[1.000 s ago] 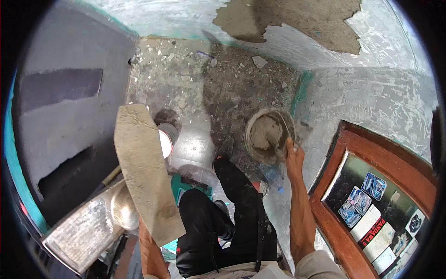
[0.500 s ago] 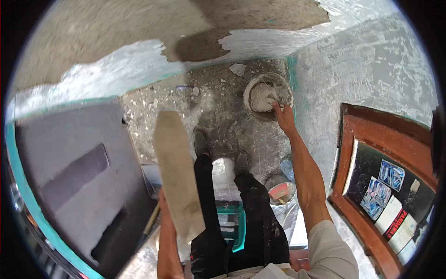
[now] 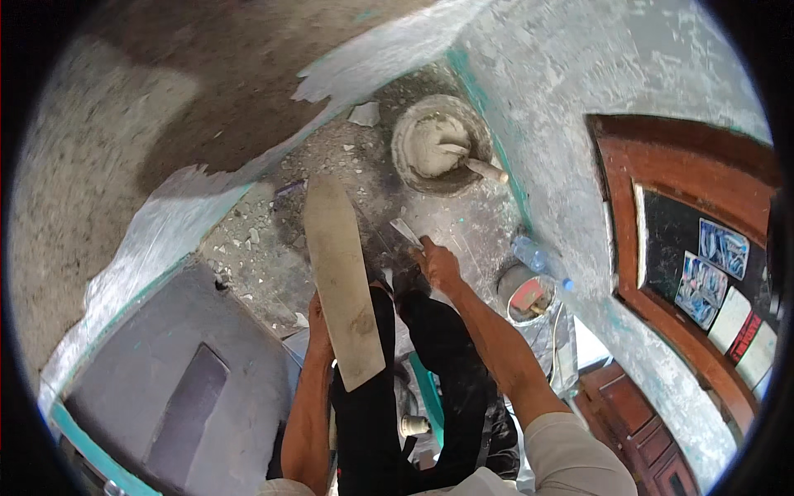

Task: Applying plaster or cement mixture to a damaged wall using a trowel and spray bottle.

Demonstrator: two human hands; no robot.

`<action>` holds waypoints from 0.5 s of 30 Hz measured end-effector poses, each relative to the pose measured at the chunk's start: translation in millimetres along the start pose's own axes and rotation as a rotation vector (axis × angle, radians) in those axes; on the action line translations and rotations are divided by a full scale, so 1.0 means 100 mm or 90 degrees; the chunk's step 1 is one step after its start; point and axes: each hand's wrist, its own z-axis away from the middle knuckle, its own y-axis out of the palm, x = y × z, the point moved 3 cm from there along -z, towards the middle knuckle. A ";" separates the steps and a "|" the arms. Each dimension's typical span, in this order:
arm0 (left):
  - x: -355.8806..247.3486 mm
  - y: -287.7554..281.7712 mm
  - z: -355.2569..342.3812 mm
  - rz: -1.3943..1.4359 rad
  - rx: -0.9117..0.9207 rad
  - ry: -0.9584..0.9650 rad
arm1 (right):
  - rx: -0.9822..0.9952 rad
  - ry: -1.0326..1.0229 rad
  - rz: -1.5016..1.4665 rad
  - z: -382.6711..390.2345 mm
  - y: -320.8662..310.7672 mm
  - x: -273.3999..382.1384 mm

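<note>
My left hand (image 3: 318, 324) is closed on a long wooden plastering board (image 3: 341, 281) with a tapered far end. The board hides most of its fingers. In front of my legs, my right hand (image 3: 438, 264) grips a scraper with a flat pale blade (image 3: 404, 231), which points forward and left. Ahead, a round basin (image 3: 403, 157) holds pale wet plaster (image 3: 434, 140). A trowel rests in that plaster, its wooden handle (image 3: 486, 170) lying over the basin's near right rim.
Broken plaster chips (image 3: 252, 236) litter the floor beside the stripped wall (image 3: 198, 107). At right are a clear plastic bottle (image 3: 529, 252) and a bucket (image 3: 510, 285) holding a red tool. A brown wooden frame (image 3: 686, 153) is on the right wall. Below stands a green stool (image 3: 427, 393).
My right hand has drawn back from the basin toward my body, and the scraper now shows in it. The trowel handle lies free there. My view has turned; the board stays in my left hand.
</note>
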 end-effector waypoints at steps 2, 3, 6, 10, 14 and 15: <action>0.06 -0.03 -0.17 -0.046 0.067 -0.024 | 0.035 0.075 -0.063 0.21 0.22 -0.19; 0.11 -0.06 -0.29 -0.080 0.124 -0.039 | 0.009 0.117 -0.076 0.26 0.35 -0.33; 0.68 0.07 -0.79 -0.269 0.198 -0.064 | -0.122 0.197 -0.080 0.18 0.73 -1.55; 1.10 0.75 -1.13 -0.579 0.341 -0.164 | -0.168 0.301 -0.167 -0.12 0.74 -2.52; 1.73 1.36 -1.66 -0.637 0.538 -0.131 | -0.385 0.275 -0.202 -0.11 0.36 -2.69; 1.87 1.43 -1.77 -0.586 0.500 -0.145 | -0.428 0.280 -0.224 -0.05 0.29 -2.57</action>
